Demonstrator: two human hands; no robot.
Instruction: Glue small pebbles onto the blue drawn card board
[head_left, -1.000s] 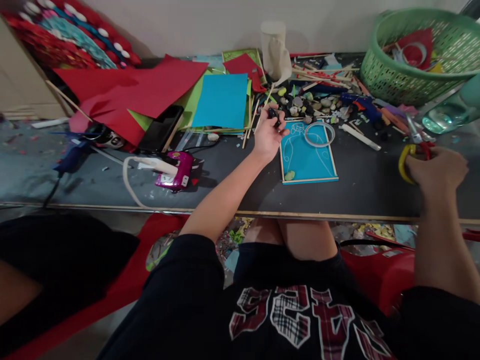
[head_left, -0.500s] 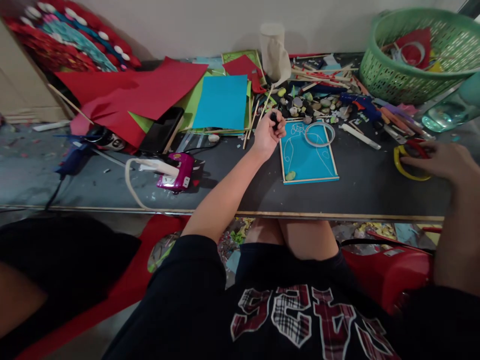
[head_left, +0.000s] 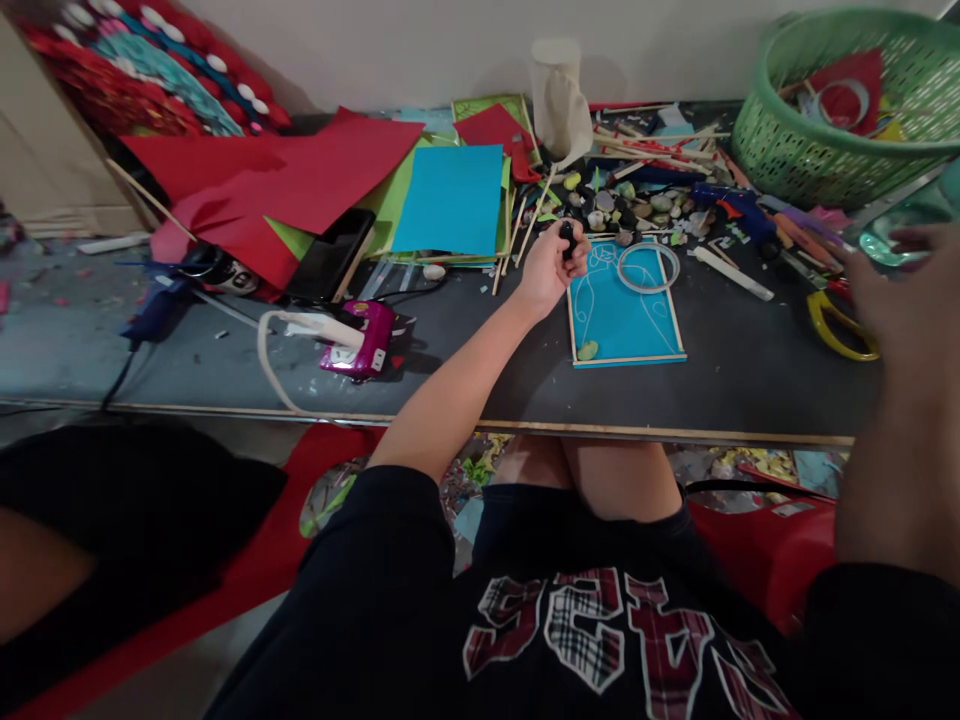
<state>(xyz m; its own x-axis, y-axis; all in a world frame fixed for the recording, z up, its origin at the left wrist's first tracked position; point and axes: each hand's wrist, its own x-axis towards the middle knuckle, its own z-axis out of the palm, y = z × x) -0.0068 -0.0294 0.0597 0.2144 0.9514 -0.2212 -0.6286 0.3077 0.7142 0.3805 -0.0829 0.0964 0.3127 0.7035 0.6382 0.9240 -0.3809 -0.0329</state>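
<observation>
At the far left, a red, blue and white decorated piece (head_left: 187,75) leans by the wall, with a blue glue gun (head_left: 159,305) nearer on the dark table (head_left: 750,375). To the right, crumpled red paper (head_left: 277,185) spreads out, and a purple socket block (head_left: 367,340) with a white plug in it sits closer to the near edge. A blue sheet (head_left: 450,200) lies over green ones toward the far side.

Right of these, the left hand (head_left: 553,270) is curled around a small black object (head_left: 567,238), at the far left corner of a blue panel (head_left: 622,320). The panel lies flat on the table near the middle, edged with thin sticks and marked with pale outlines; a greenish stone (head_left: 587,350) rests at its near left corner and a tape ring (head_left: 649,290) over its far right part. Pebbles (head_left: 637,210) are heaped beyond it.

Farther right, a green basket (head_left: 791,150) stands at the far side. Nearer, yellow-handled scissors (head_left: 826,335) lie just beside the right hand (head_left: 911,285), which is blurred; I cannot tell whether it grips anything. A clear bottle (head_left: 889,245) lies partly behind it.
</observation>
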